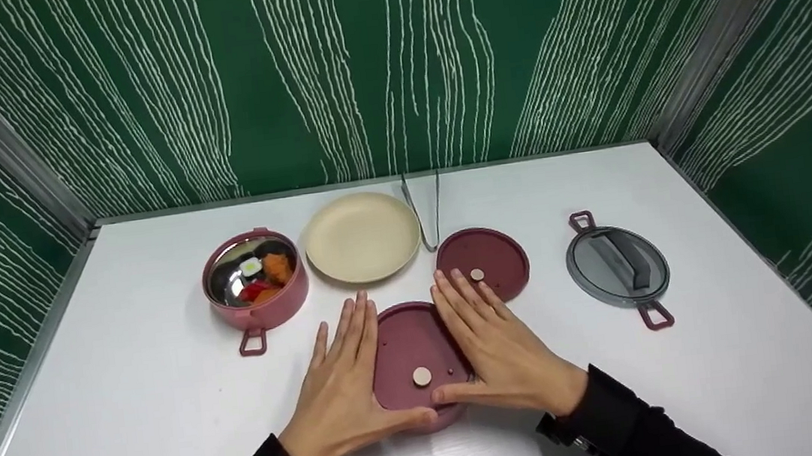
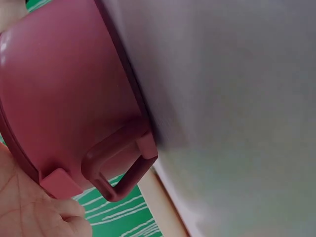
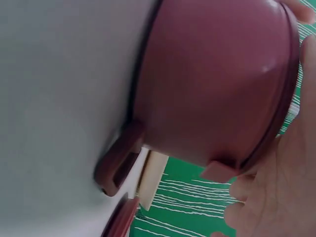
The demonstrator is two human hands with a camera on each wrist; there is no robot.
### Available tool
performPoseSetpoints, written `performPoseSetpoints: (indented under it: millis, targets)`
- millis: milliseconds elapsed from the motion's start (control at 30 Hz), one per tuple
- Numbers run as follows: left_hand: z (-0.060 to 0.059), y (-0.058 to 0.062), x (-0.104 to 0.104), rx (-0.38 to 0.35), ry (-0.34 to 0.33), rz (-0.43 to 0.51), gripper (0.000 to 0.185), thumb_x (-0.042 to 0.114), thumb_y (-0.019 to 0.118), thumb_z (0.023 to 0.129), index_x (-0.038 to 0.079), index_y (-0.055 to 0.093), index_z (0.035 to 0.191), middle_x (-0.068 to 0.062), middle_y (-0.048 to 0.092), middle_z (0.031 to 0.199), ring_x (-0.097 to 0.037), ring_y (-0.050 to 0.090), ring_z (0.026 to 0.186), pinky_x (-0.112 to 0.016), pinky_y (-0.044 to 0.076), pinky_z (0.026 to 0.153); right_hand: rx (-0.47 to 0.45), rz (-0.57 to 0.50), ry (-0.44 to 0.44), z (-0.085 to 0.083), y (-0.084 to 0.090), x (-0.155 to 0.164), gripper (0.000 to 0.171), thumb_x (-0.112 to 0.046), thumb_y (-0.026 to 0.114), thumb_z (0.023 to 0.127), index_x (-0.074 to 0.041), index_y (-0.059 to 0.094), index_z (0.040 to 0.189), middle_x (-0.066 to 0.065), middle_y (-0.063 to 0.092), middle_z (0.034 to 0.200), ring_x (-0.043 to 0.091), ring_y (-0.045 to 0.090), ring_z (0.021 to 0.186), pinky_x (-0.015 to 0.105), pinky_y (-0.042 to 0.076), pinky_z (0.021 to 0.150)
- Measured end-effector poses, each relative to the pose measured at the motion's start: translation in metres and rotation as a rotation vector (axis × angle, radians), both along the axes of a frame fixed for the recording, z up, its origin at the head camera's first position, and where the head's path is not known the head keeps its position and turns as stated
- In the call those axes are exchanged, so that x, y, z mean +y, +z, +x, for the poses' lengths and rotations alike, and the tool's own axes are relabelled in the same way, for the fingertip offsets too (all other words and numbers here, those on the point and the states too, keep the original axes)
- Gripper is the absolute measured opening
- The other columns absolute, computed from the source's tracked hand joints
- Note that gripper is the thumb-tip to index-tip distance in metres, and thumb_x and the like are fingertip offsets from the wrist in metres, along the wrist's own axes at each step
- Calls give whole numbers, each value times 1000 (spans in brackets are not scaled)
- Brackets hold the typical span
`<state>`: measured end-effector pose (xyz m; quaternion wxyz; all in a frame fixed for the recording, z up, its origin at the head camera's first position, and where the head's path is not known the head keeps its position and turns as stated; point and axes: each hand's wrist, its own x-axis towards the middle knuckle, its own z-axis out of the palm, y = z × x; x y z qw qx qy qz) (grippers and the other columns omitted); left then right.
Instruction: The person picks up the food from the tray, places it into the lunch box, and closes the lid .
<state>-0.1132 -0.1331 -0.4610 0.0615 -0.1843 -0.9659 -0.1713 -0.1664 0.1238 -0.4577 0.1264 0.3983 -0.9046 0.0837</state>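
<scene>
A dark pink lidded pot (image 1: pixel 410 348) stands at the front middle, its flat lid bearing a small beige round knob (image 1: pixel 422 377). My left hand (image 1: pixel 347 385) rests along the lid's left edge with straight fingers, thumb across the front rim. On the other side, my right hand (image 1: pixel 498 350) lies over the right edge in the same way, its thumb toward the left one. From the left wrist the pot wall (image 2: pixel 64 89) shows, with a loop handle (image 2: pixel 118 163) low on it and a small clip tab (image 2: pixel 61 182) near the rim. The palm of the right hand (image 3: pixel 284 192) sits beside the rim.
Behind to the left is a pink pot (image 1: pixel 264 311) holding colourful food pieces. A cream plate (image 1: pixel 362 239), metal tongs (image 1: pixel 428 225) and a dark red lid (image 1: pixel 503 255) lie at the back. Right of them is a grey-lidded container (image 1: pixel 606 267) with two loop handles. Green walls enclose the table.
</scene>
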Motion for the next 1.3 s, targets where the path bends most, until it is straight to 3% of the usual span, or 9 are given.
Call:
performPoseSetpoints:
  millis: [300,633,967,1167,1300]
  targets:
    - [-1,-2,1,-33,7,4,144,102,50,64,9,10,166,-6,4,174,-22,1,160,-54,7,128,-68,7,15,-1,-2,0,124,-92,39,84,0,16,164,15,10,172,32,3,159,55,12,127]
    - [-1,2,1,-10,-10,12,141,102,51,65,7,19,165,-9,14,173,-25,10,160,-56,13,127,-103,-9,30,-2,-2,-1,117,-88,46,86,-1,26,162,13,22,171,33,10,158,58,22,124]
    - [-1,-1,2,-19,-4,39,143,100,55,64,6,18,165,-10,15,173,-26,11,160,-57,15,126,-151,-77,34,-2,-10,-1,118,-88,46,86,-3,20,164,11,20,172,35,12,158,63,26,121]
    - [-3,-1,-2,-79,-31,89,144,97,60,65,7,11,166,-9,8,174,-25,7,160,-56,11,127,-293,-140,79,-4,-8,3,122,-90,46,84,-4,14,165,11,11,173,37,6,158,66,23,121]
    - [-5,2,-5,-126,-47,114,143,96,60,67,7,8,166,-8,5,174,-25,5,160,-57,10,127,-407,-185,128,-8,-6,9,124,-87,54,83,-6,10,166,8,4,174,38,1,158,66,19,122]
